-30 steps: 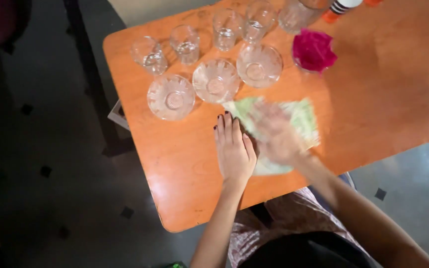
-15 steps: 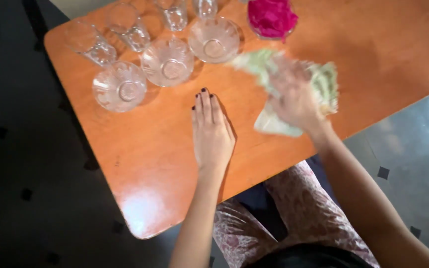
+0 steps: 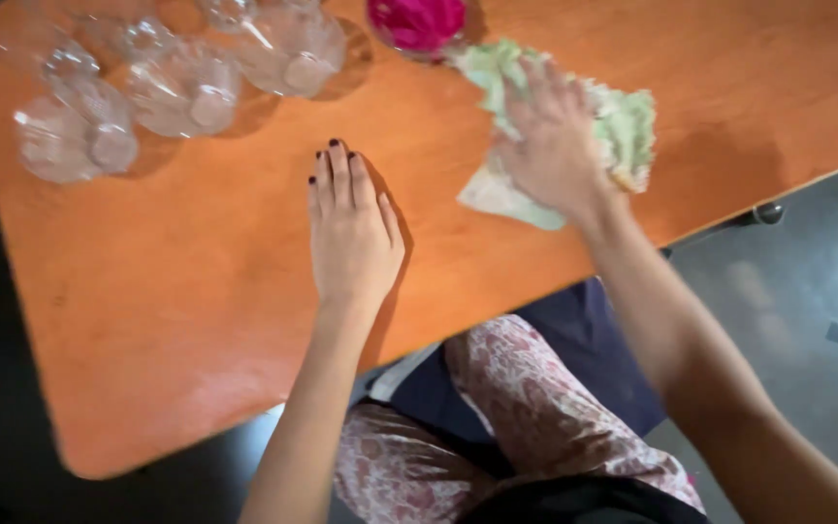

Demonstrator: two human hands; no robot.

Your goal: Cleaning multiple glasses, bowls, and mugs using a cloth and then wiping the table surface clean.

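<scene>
My right hand presses flat on a pale green cloth spread on the orange table. The fingers are spread over the cloth, which bunches around the palm. My left hand lies flat on the bare tabletop with its fingers together, a short way left of the cloth and holding nothing. A small glass with a pink cloth stuffed in it stands just beyond the green cloth.
Three clear glass bowls and some clear glasses stand at the table's far left. The table's near edge runs diagonally past my lap, which is in patterned pink trousers. Grey floor lies to the right.
My right hand has dragged the green cloth away from me and to the right, toward the pink cloth. The left hand has stayed flat on the table. The view has shifted.
</scene>
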